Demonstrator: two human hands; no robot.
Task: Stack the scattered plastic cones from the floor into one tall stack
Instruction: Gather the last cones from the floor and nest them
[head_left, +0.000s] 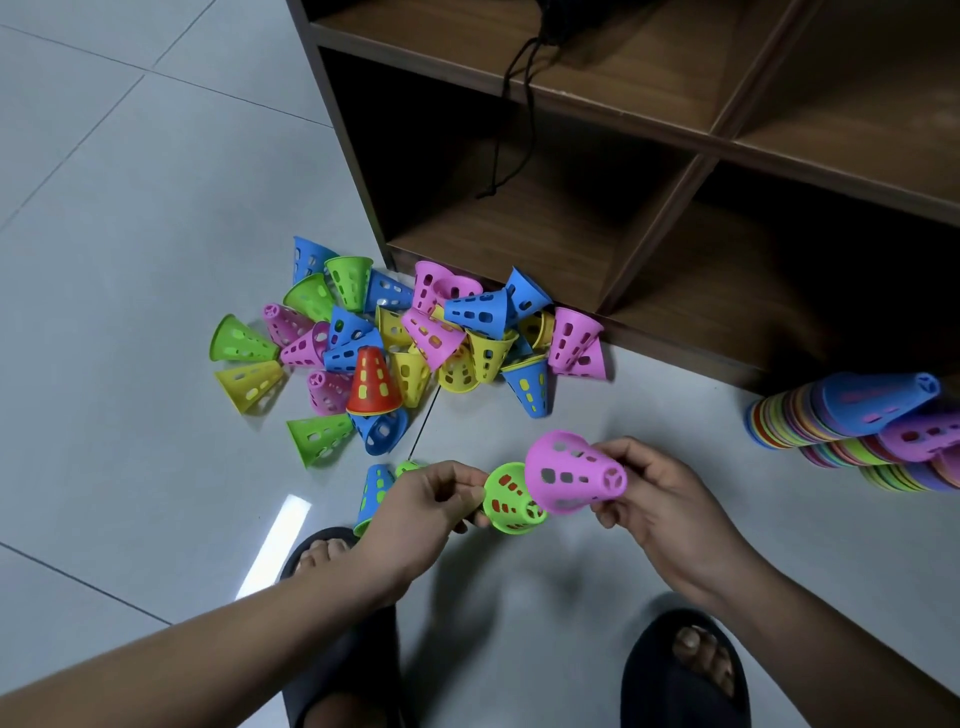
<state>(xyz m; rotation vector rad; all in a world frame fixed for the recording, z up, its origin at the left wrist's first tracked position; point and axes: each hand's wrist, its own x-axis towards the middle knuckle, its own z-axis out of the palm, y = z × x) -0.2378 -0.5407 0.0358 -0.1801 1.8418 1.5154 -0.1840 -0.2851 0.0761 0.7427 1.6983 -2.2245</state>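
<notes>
My left hand (421, 506) pinches the rim of a green cone (511, 501) that has a red cone nested inside it. My right hand (660, 499) grips a pink cone (569, 473) by its narrow top, its wide mouth tilted towards the green one and overlapping its rim. Beyond my hands, a heap of blue, green, pink, yellow and red perforated cones (410, 343) lies on the grey tiled floor. A blue cone (375, 491) stands just behind my left hand. At the right edge several long stacks of cones (852, 431) lie on their sides.
A brown wooden shelf unit (649, 171) with open compartments stands behind the heap, and a black cord (511, 109) hangs down in it. My two feet in dark sandals (685, 670) are planted on the floor below my hands.
</notes>
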